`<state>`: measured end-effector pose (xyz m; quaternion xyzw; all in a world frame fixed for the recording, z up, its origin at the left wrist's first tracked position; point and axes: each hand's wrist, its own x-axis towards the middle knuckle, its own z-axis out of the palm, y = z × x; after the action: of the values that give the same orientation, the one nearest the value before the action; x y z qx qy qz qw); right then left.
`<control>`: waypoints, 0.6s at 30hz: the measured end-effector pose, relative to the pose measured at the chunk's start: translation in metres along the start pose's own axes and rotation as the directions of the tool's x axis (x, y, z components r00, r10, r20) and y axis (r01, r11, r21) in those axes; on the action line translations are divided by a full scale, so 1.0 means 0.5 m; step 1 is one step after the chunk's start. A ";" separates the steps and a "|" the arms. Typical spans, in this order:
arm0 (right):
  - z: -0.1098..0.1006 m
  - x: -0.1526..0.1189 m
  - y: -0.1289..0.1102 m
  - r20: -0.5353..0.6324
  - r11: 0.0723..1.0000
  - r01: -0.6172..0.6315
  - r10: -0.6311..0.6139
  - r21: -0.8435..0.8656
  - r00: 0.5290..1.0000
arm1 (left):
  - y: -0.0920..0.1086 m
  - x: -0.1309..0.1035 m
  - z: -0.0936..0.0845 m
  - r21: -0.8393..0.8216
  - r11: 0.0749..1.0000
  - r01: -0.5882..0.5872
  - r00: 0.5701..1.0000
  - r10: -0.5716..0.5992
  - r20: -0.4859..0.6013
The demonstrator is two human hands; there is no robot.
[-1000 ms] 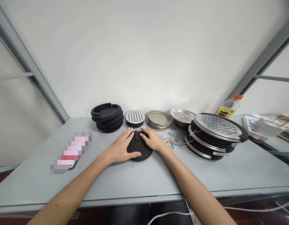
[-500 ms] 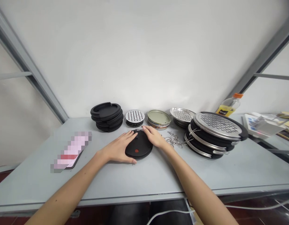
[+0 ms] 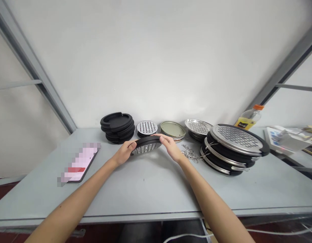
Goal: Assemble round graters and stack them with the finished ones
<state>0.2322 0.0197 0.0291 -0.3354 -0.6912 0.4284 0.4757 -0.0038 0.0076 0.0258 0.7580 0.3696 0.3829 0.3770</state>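
Note:
Between both hands a round black disc with a perforated metal grater face (image 3: 147,147) is tilted up off the table, its metal side toward me. My left hand (image 3: 123,152) grips its left rim, thumb on top. My right hand (image 3: 170,146) is closed on the right rim. Just behind it lie a small stack of round metal grater plates (image 3: 147,127) and a stack of olive-green round lids (image 3: 173,129). Loose bent wire clips (image 3: 190,153) lie to the right of my right hand.
Black rings (image 3: 117,127) are stacked at back left, perforated silver plates (image 3: 197,126) at back right. A tall pile of assembled graters (image 3: 234,148) stands on the right. A phone (image 3: 82,163) lies left. A bottle (image 3: 250,118) and a white power strip (image 3: 279,138) are far right.
The black disc, flat on the table under both hands before, is now lifted and tilted, showing its perforated metal underside. My left hand has shifted from its top to its left rim.

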 end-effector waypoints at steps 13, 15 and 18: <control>0.012 0.003 0.010 -0.121 0.946 -0.254 0.281 0.202 0.952 | 0.004 0.004 0.001 0.171 0.985 -0.016 0.983 0.047 -0.179; 0.010 0.004 0.020 -0.128 0.897 -0.339 0.386 0.284 0.914 | 0.021 -0.008 0.004 0.418 0.894 -0.162 0.966 0.229 -0.116; 0.008 0.008 0.032 -0.110 0.807 -0.413 0.498 0.422 0.860 | 0.045 -0.022 0.012 0.552 0.768 -0.324 0.935 0.350 0.063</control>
<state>0.2281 0.0286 0.0152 -0.4364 -0.4364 0.6184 0.4866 0.0028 -0.0132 0.0393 0.8795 0.3305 0.3373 0.0585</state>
